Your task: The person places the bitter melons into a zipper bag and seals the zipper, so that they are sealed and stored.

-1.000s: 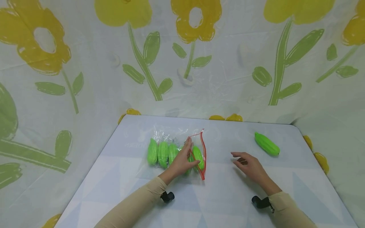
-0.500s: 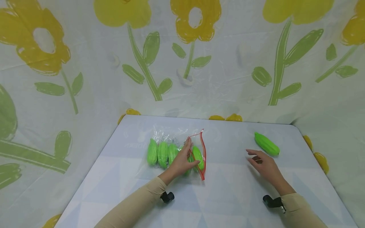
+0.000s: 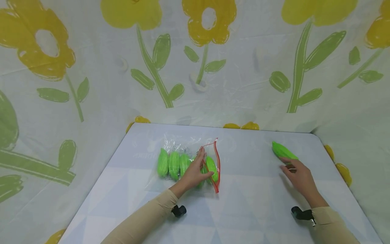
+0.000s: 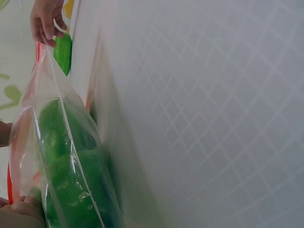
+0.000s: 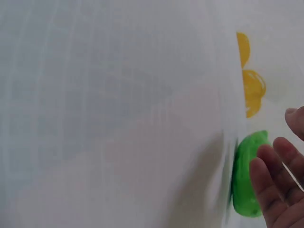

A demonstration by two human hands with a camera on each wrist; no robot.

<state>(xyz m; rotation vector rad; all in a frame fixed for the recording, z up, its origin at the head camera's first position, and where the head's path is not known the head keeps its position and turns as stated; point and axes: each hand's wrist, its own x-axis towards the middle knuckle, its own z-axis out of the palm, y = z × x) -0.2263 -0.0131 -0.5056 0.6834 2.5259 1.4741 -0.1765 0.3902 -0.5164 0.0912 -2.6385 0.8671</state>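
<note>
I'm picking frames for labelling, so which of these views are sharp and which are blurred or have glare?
Head view: sharp and evenly lit, with mild glare on the bag; the left hand and right hand are clear. Left wrist view: the bag is fairly clear, the table soft. Right wrist view: blurred and washed out, the loose green toy and the fingers soft.

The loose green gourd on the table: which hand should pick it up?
Probably the right hand: its fingers already reach the loose gourd. The left hand holds the bag's red-edged mouth open.
</note>
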